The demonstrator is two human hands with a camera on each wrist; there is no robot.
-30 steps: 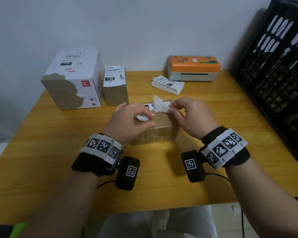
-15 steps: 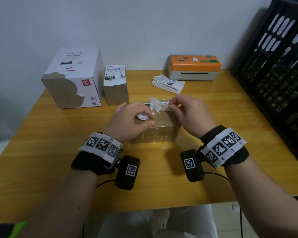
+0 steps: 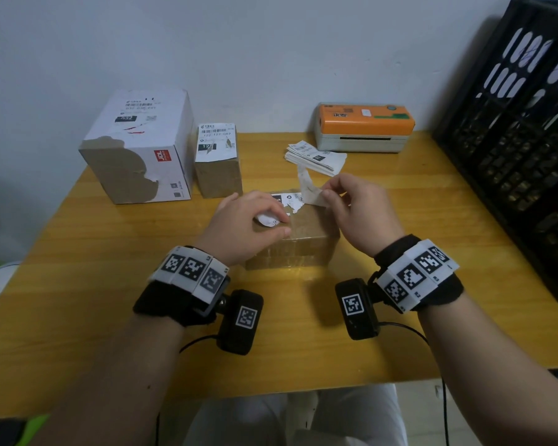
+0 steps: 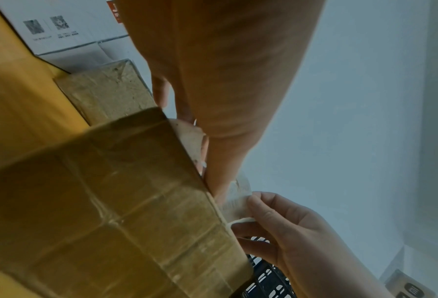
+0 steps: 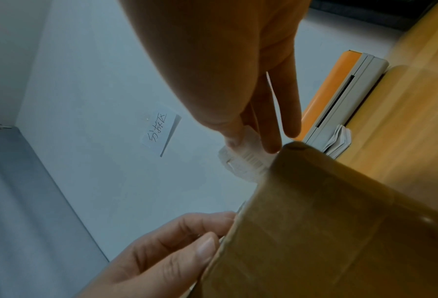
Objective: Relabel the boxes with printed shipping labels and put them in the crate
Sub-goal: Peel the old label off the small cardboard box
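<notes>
A small brown cardboard box [image 3: 298, 243] lies mid-table, with a torn remnant of its old label [image 3: 287, 199] on its top. My left hand [image 3: 279, 225] rests on the box's left half and holds a crumpled white label scrap [image 3: 268, 219] under curled fingers. My right hand [image 3: 327, 196] pinches a peeled strip of the old label [image 3: 306, 185], raised above the box's far edge. The left wrist view shows the right hand [image 4: 251, 199] pinching that strip [image 4: 235, 201] beside the box [image 4: 110, 201]. In the right wrist view the strip [image 5: 245, 161] curls from my fingertips [image 5: 271, 147].
At the back left stand a large white box [image 3: 136, 146] and a small labelled brown box [image 3: 218, 159]. A stack of printed labels [image 3: 316, 157] lies before the orange label printer [image 3: 364, 127]. A black crate [image 3: 512, 140] fills the right side. The yellow table [image 3: 78, 284] ends near me.
My right hand has risen and pulled the label strip up, peeling more of it off the box. The left hand has stayed on the box with its scrap.
</notes>
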